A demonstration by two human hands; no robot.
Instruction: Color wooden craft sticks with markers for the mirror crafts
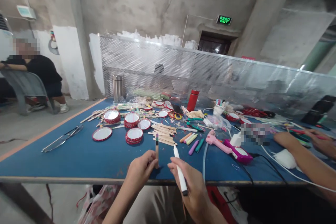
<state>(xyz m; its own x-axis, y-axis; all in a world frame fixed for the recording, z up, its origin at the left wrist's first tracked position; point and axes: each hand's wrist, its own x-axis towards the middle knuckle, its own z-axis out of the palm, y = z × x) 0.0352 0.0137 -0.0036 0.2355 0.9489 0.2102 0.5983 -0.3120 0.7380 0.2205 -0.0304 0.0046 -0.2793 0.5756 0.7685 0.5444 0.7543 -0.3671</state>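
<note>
I watch the left hand pinch a slim, dark-banded wooden stick and the right hand grip a white, black-ended marker, seemingly mid-colouring, where another stroke needs them touching.

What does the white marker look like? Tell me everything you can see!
The white marker is straight and slim, with a smooth barrel that looks like plastic. One end narrows to a small dark tip with no cap over it; the other end is black. I can't make out any writing on it. The right hand holds it at a slant near the front edge of the blue table, with the tip pointing away from the person and the black end toward them.
</note>
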